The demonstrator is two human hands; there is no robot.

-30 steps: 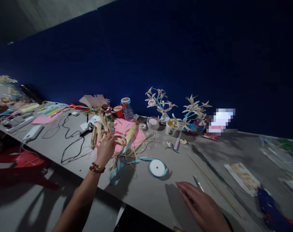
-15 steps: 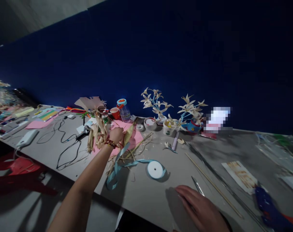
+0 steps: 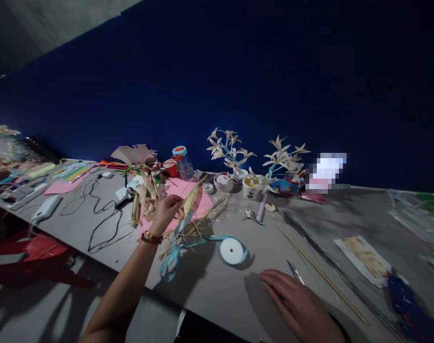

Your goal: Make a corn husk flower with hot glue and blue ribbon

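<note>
My left hand [image 3: 164, 213] reaches over the pink paper [image 3: 206, 202], its fingers curled closed. Whether something small is between the fingertips cannot be seen. Just right of it lies a pale green husk leaf [image 3: 191, 200], and to its left is a heap of dried husks [image 3: 151, 193]. Light-blue ribbon [image 3: 171, 264] trails from a white spool [image 3: 232, 251] across the table. At the near edge, my right hand [image 3: 297, 302] has its fingers pressed together; anything in them is hidden. A slim metal tool [image 3: 295, 272], partly behind this hand, shows its pointed end.
Husk flowers [image 3: 231, 150] on blue stems stand at the back beside a paper cup [image 3: 252, 189] and a clear bottle [image 3: 184, 164]. Wires [image 3: 317, 250], a thin stick [image 3: 322, 272] and a blue glue gun [image 3: 408, 305] lie right. Black cables [image 3: 104, 233] lie left.
My left hand has drawn back a little toward me, leaving more of the green husk leaf in sight. My right hand stays nearly still. The view has shifted slightly.
</note>
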